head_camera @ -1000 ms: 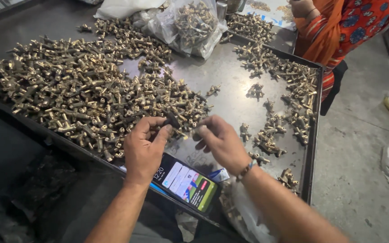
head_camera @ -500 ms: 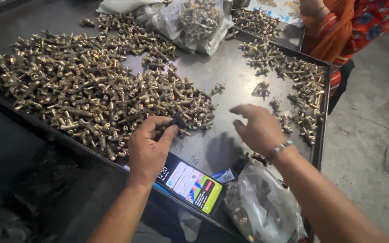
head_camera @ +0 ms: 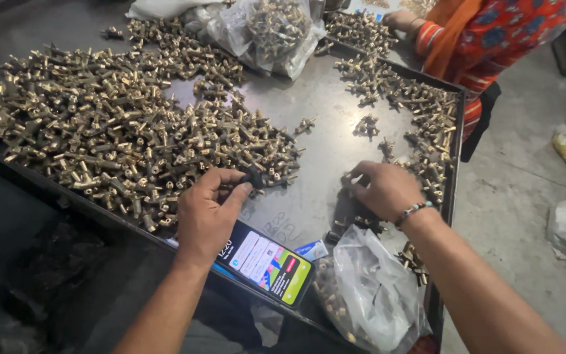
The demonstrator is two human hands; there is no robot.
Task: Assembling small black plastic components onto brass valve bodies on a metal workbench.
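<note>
Left hand: the left hand (head_camera: pixel 206 216) rests at the near edge of the big heap, fingers curled, thumb and forefinger pinched on a small black part (head_camera: pixel 254 177).
Black part: held just above the tray surface, touching the near fringe of the heap; its exact shape is too small to tell.
Right hand: the right hand (head_camera: pixel 382 190) lies palm down on the tray, fingers bent and spread over a few loose brass fittings (head_camera: pixel 352 183); whether it grips any cannot be told. A beaded bracelet (head_camera: pixel 413 211) sits on the wrist.
Big heap: a large heap of brass fittings (head_camera: pixel 113 131) covers the left half of the tray.
Tray: a dark metal tray (head_camera: pixel 322 131) with a raised rim; bare grey surface between the two hands.
Right edge: a narrower band of brass pieces (head_camera: pixel 427 124) runs along the tray's right rim.
Phone: a phone (head_camera: pixel 264 263) with a lit screen lies on the near rim, just beside the left wrist.
Near bag: a clear plastic bag (head_camera: pixel 371 295) holding fittings sits below the right forearm at the tray's near corner.
Far bag: a second clear bag (head_camera: pixel 273 29) of fittings lies at the far side.
Other person: a person in orange and red patterned clothing (head_camera: pixel 492 33) stands at the far right corner, one hand (head_camera: pixel 397 18) at the tray.
</note>
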